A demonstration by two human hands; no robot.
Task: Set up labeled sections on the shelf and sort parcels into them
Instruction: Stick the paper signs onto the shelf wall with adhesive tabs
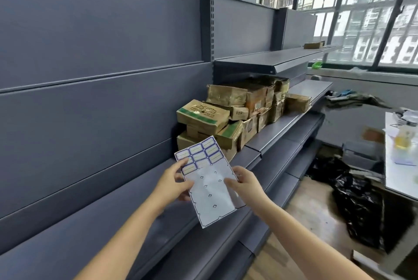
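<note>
A white label sheet (209, 191) with several blue-bordered stickers left at its top hangs in front of the grey shelf (278, 134). My left hand (174, 180) grips the sheet's left edge, thumb on the stickers. My right hand (245, 183) pinches its right edge. Behind the sheet, a heap of brown taped parcels (235, 114) lies on the shelf, some with green stripes.
An upper shelf (282, 55) carries one small parcel (313, 45) at its far end. Lower shelves step out below my arms. Black plastic bags (352, 198) lie on the wooden floor to the right, beside a white table (400, 166). Windows fill the far wall.
</note>
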